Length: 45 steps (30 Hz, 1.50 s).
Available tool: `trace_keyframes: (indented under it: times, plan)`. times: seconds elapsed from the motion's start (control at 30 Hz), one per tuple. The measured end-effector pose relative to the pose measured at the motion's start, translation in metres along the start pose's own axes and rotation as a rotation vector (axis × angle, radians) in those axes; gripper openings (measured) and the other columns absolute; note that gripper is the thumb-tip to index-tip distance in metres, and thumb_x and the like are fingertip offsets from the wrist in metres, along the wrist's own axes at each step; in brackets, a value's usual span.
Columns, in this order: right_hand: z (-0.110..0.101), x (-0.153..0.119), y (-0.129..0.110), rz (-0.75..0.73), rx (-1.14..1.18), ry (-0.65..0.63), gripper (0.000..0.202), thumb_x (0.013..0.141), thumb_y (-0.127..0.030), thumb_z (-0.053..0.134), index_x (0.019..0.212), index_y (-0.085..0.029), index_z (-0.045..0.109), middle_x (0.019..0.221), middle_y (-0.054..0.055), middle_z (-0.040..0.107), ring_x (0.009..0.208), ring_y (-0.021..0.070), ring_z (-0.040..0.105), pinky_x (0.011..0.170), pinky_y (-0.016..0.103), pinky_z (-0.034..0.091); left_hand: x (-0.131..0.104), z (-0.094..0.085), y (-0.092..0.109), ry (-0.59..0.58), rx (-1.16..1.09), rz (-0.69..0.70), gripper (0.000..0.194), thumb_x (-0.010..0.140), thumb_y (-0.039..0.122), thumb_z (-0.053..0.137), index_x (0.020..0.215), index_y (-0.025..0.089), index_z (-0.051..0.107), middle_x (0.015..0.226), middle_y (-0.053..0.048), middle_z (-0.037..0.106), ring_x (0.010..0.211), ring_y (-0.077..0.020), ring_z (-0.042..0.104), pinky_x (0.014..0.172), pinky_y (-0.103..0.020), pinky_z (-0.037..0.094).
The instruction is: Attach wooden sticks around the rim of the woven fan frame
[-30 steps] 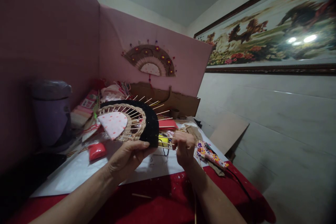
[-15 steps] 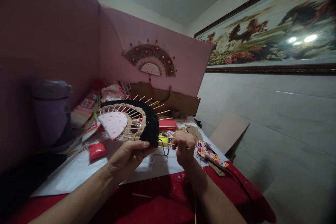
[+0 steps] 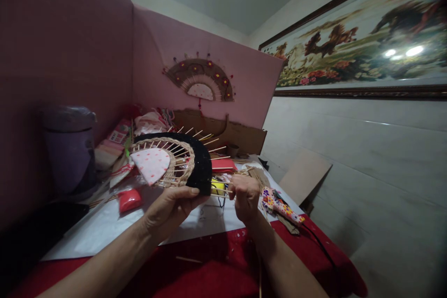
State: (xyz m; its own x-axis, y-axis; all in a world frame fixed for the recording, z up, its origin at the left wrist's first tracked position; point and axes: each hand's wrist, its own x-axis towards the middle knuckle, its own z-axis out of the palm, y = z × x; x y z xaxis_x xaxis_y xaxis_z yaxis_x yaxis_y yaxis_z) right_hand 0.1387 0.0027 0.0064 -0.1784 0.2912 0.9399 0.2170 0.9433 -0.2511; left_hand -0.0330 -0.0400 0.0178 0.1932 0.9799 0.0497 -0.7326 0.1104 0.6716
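A half-round handmade fan [image 3: 201,163] is held up above the table, tilted to the right. It has a dotted white centre, a band of woven twine, a black outer band and thin wooden sticks poking out past the rim. My left hand [image 3: 178,202] grips its lower edge, thumb on top of the black band. At the right, my right hand [image 3: 245,195] is closed around the ends of the lowest sticks [image 3: 220,195]. Its fingertips are partly hidden. Behind the sticks lies something yellow [image 3: 218,187] with dark cord.
A flower-patterned glue gun [image 3: 281,207] with a black cable lies at the right. A red packet [image 3: 129,201] rests on white paper [image 3: 87,237] over a red tablecloth [image 3: 209,274]. A purple container [image 3: 70,153] stands left; a decorated fan [image 3: 206,77] hangs on the pink board.
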Motion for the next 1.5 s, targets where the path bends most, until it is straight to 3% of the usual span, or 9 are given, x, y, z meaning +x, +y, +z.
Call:
trace_keyframes:
  times: [0.27, 0.57, 0.8, 1.0, 1.17, 1.5]
  plan:
    - [-0.001, 0.004, -0.006, -0.004, -0.046, -0.069, 0.054, 0.084, -0.053, 0.032, 0.042, -0.018, 0.034, 0.042, -0.002, 0.031, 0.043, 0.01, 0.032, 0.048, 0.028, 0.023, 0.0, -0.001, 0.0, -0.018, -0.006, 0.003, 0.044, 0.061, -0.01, 0.055, 0.099, 0.01, 0.061, 0.087, -0.011, 0.069, 0.08, -0.0194, 0.064, 0.078, -0.032, 0.051]
    - [0.002, 0.001, -0.004, 0.046, -0.019, -0.146, 0.045, 0.084, -0.027, 0.044, 0.041, -0.017, 0.033, 0.041, -0.003, 0.031, 0.042, 0.0082, 0.031, 0.049, 0.027, 0.025, 0.0, -0.002, 0.0, -0.019, 0.008, -0.027, 0.04, 0.062, -0.009, 0.053, 0.096, 0.008, 0.063, 0.083, -0.01, 0.07, 0.079, -0.0188, 0.064, 0.078, -0.03, 0.051]
    - [0.002, 0.002, -0.006, 0.089, -0.005, -0.154, 0.046, 0.085, -0.027, 0.044, 0.04, -0.018, 0.036, 0.042, -0.003, 0.033, 0.043, 0.0081, 0.033, 0.049, 0.026, 0.027, 0.0, -0.003, 0.0, -0.032, -0.01, -0.025, 0.041, 0.062, -0.009, 0.054, 0.098, 0.009, 0.063, 0.084, -0.01, 0.07, 0.079, -0.0182, 0.064, 0.078, -0.031, 0.051]
    - [0.004, 0.004, -0.009, 0.104, -0.021, -0.139, 0.047, 0.085, -0.027, 0.043, 0.04, -0.017, 0.039, 0.04, -0.003, 0.034, 0.042, 0.008, 0.034, 0.049, 0.026, 0.027, -0.002, -0.001, -0.001, 0.015, -0.01, -0.04, 0.035, 0.064, -0.007, 0.054, 0.093, 0.009, 0.065, 0.084, -0.011, 0.071, 0.082, -0.0208, 0.064, 0.08, -0.032, 0.051]
    - [0.005, 0.005, -0.01, 0.089, -0.06, -0.113, 0.045, 0.085, -0.026, 0.044, 0.04, -0.017, 0.038, 0.04, -0.003, 0.034, 0.041, 0.008, 0.034, 0.048, 0.026, 0.026, -0.001, 0.001, -0.005, 0.039, -0.038, -0.021, 0.031, 0.066, -0.004, 0.057, 0.093, 0.009, 0.065, 0.087, -0.013, 0.07, 0.089, -0.0262, 0.063, 0.084, -0.041, 0.05]
    - [0.009, 0.001, -0.004, 0.101, -0.049, -0.13, 0.045, 0.084, -0.025, 0.045, 0.041, -0.017, 0.035, 0.041, -0.003, 0.035, 0.041, 0.0071, 0.033, 0.049, 0.026, 0.026, -0.003, 0.01, -0.011, 0.148, -0.029, 0.102, 0.027, 0.069, 0.001, 0.06, 0.092, 0.014, 0.061, 0.088, -0.008, 0.069, 0.084, -0.0215, 0.065, 0.077, -0.037, 0.054]
